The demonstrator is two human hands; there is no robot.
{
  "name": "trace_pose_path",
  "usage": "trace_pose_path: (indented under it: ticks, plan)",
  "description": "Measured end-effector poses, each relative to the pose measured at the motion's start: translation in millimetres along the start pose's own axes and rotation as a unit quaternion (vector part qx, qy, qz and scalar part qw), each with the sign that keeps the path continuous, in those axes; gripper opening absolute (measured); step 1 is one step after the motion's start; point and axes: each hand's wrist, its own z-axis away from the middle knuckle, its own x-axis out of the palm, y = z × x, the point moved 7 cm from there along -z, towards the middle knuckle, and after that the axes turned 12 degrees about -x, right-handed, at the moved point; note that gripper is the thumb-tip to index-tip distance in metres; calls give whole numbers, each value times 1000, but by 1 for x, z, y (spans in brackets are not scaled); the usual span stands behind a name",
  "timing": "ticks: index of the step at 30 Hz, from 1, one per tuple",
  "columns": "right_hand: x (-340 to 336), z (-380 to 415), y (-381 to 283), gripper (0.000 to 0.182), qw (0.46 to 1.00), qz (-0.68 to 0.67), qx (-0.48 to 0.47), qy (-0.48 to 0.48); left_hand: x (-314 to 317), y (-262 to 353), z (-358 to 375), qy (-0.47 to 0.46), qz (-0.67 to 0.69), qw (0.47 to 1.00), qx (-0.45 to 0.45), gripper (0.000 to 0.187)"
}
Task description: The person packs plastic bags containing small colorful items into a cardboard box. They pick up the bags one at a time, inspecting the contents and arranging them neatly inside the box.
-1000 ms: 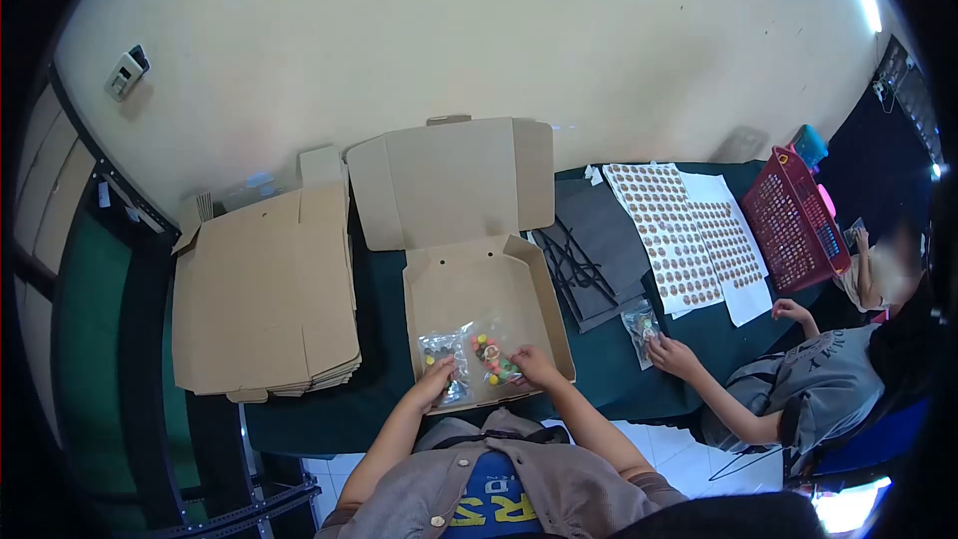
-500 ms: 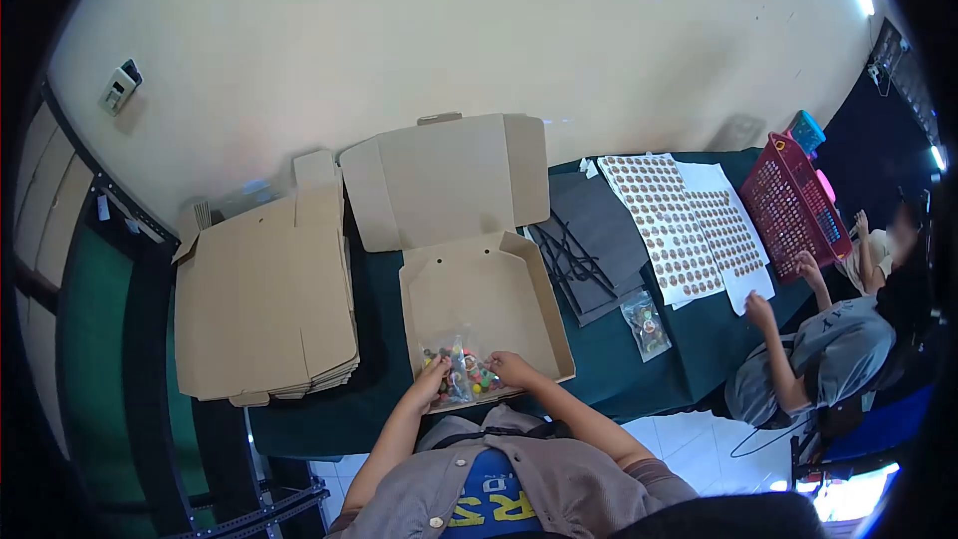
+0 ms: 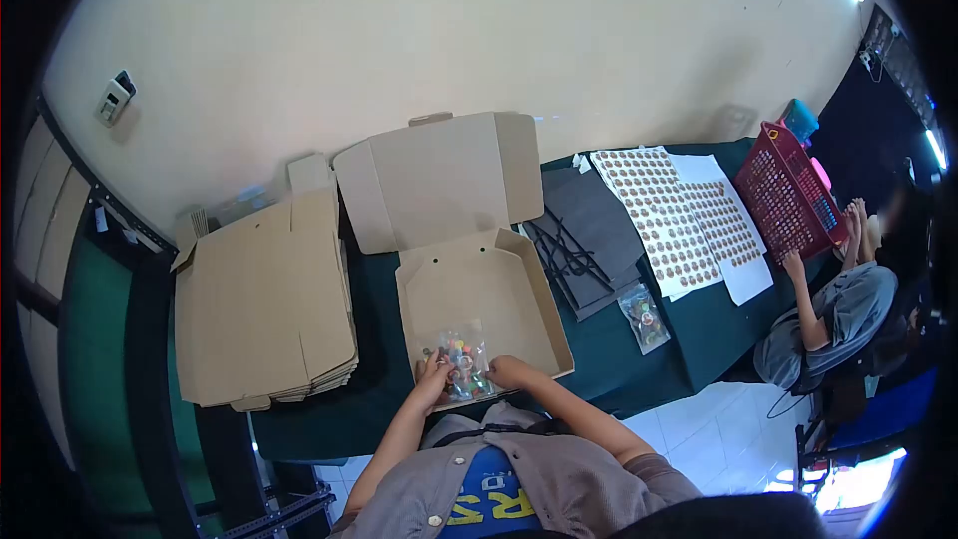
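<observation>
A clear plastic bag [image 3: 463, 351] of small multicoloured pieces lies at the near end of an open cardboard box [image 3: 477, 284]. The kind of pieces is too small to make out. At the bag's left edge my left hand [image 3: 432, 379] is closed on the plastic. My right hand [image 3: 507, 372] has its fingers drawn together in a pinch at the bag's right edge. Both hands are inside the box, near its front wall. The box's lid [image 3: 439, 175] stands raised against the wall behind.
Flattened cardboard boxes [image 3: 264, 304] are stacked on the left. To the right lie dark grey bags with black handles [image 3: 589, 230], another filled bag [image 3: 643, 317], sticker sheets [image 3: 664, 220] and a red basket [image 3: 788, 195]. A co-worker's hand [image 3: 793, 265] is near the basket.
The bag now lies flatter, its upper part spread away from me, with my hands still at its sides. The co-worker's hands have moved toward the basket. My view has shifted slightly.
</observation>
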Motion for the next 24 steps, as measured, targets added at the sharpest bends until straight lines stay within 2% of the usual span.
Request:
trace_pose_path:
  ticks: [2,4,5,6,7,9,11,13,15,16,17,18,19,21,22,24]
  plan:
    - [-7,8,-1,32,999,43,9,-3,-8,6,2,95,6,993,70,60]
    - [-51,29,-17,27,980,-20,-48,191,-3,22,26,104,-6,992,70,60]
    - [-63,40,-18,27,980,-18,-41,196,-2,28,34,117,-18,991,69,60]
    - [-94,59,-21,24,944,-31,-55,323,-5,23,20,123,-71,983,116,59]
    - [-120,80,-18,22,891,-39,-71,446,-5,23,18,115,-75,983,120,59]
    - [-154,116,9,18,830,-13,-21,557,-3,23,19,95,-52,987,116,59]
    - [-173,151,54,16,796,33,70,601,-3,20,11,79,-56,992,87,59]
    - [-172,188,118,17,741,89,123,654,-2,9,-9,14,-66,986,152,52]
    - [-161,221,156,23,729,188,250,608,3,4,-14,21,-78,986,144,53]
    - [-151,231,185,28,754,168,286,566,5,4,-15,35,-87,987,132,55]
    - [-144,243,186,28,747,171,292,572,5,4,-16,49,-97,987,119,57]
    - [-136,249,182,28,756,188,273,565,6,5,-14,-3,-58,993,102,57]
    - [-130,252,177,29,765,203,253,557,2,-2,-27,-10,-63,992,107,57]
    - [-127,255,167,24,746,235,237,576,-1,-19,-60,-57,-8,988,144,55]
    - [-124,257,168,22,757,182,286,559,9,6,-20,-70,27,986,152,52]
    - [-115,261,177,27,765,88,353,531,14,6,-18,-86,54,986,131,50]
